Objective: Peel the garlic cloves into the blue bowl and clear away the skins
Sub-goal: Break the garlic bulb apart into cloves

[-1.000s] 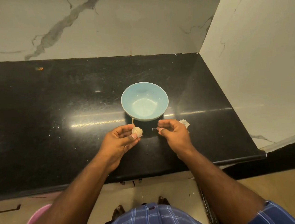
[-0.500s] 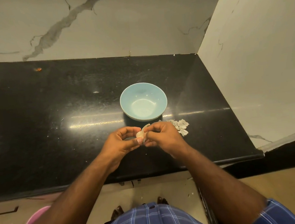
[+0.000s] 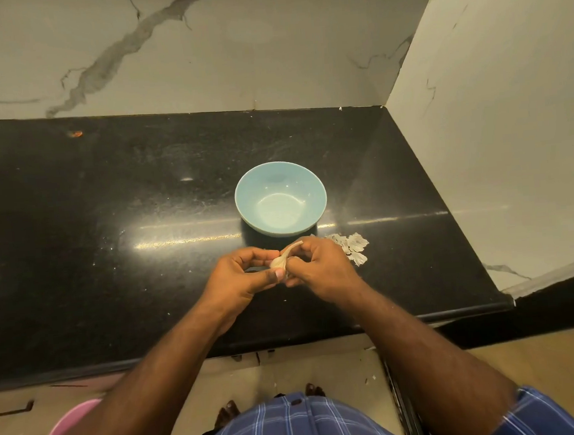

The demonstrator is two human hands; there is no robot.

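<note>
A small garlic bulb [image 3: 279,260] with a thin stem pointing up to the right is pinched between my two hands, just in front of the blue bowl [image 3: 279,176]. My left hand [image 3: 240,278] grips it from the left with thumb and fingers. My right hand [image 3: 320,268] holds its right side, fingertips on the skin. The bowl stands with nothing visible inside. A small heap of pale garlic skins [image 3: 351,245] lies on the counter right of my right hand.
The black stone counter [image 3: 108,231] ends at a marble wall behind and another on the right. Its front edge runs just below my wrists. A pink round object [image 3: 67,428] sits on the floor at lower left.
My hands were apart a second ago, with the garlic in my left. My right hand has come in and joined on the garlic. The skins heap is now uncovered.
</note>
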